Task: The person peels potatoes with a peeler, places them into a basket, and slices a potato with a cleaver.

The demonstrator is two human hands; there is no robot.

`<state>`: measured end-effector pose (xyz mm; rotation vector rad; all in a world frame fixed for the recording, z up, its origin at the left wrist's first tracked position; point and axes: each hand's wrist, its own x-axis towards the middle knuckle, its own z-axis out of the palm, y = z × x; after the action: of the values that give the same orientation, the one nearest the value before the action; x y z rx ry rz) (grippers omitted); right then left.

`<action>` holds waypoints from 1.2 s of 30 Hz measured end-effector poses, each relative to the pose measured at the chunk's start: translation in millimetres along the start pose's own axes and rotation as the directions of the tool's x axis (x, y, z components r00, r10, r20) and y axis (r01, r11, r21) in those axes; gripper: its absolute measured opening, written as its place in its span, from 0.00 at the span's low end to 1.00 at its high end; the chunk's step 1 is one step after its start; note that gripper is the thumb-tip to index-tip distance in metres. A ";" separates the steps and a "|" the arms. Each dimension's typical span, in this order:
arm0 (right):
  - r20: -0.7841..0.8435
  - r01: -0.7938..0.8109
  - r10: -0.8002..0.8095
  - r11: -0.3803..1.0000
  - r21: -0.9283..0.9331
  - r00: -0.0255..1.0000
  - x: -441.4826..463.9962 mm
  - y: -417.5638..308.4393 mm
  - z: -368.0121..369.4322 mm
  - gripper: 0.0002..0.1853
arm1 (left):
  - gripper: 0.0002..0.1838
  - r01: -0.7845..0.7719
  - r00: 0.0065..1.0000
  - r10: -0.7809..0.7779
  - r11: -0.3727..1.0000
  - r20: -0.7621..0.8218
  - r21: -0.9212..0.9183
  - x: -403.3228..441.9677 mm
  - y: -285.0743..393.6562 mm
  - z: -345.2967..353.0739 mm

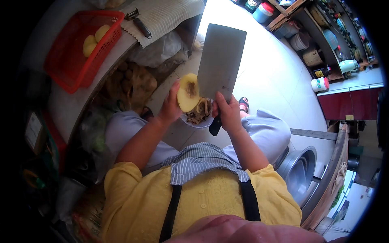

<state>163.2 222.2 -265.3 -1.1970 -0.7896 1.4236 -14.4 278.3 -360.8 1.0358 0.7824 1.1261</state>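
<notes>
My left hand (171, 104) is closed around a peeled yellow potato (184, 100), whose face toward me shows a brownish, hollow patch. In my right hand (228, 113) is a cleaver (221, 56), gripped where the black handle meets the broad metal blade. The blade points up and away from me, its left edge close beside the potato; whether they touch I cannot tell. Below both hands, between my knees, a pale bowl (199, 125) holds brown peelings (196, 116). My hands partly hide it.
A red plastic basket (77, 67) with peeled potatoes (90, 45) stands on the left counter. Near it a peeler (142, 27) lies on a striped cloth (170, 18). A large metal basin (300, 170) is at my right, and shelves (320, 36) stand at the far right.
</notes>
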 end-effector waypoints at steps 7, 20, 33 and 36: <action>0.034 -0.036 0.040 0.991 -0.132 0.999 1.2 -7.8 -7.2 0.11 | 0.23 0.146 0.965 -0.104 0.975 0.241 -0.166 2.0 45.5 6.3; 0.042 0.144 -0.140 0.979 -0.141 0.989 -2.6 -4.8 1.1 0.12 | 0.24 0.270 0.960 -0.171 0.775 0.222 -0.571 -3.2 35.6 14.5; -0.048 0.103 -0.107 0.992 -0.073 0.993 8.4 -16.2 13.6 0.11 | 0.23 0.063 0.980 0.006 0.940 0.201 -0.335 -10.0 44.3 19.6; 0.007 0.096 -0.096 0.983 -0.156 0.995 9.9 -21.5 6.4 0.12 | 0.24 -0.009 0.973 0.060 0.976 0.225 -0.219 -10.1 34.9 14.2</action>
<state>164.4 237.3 -246.1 -1.2605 -0.9610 1.3014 -16.0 268.1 -323.2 0.9771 0.4470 1.0716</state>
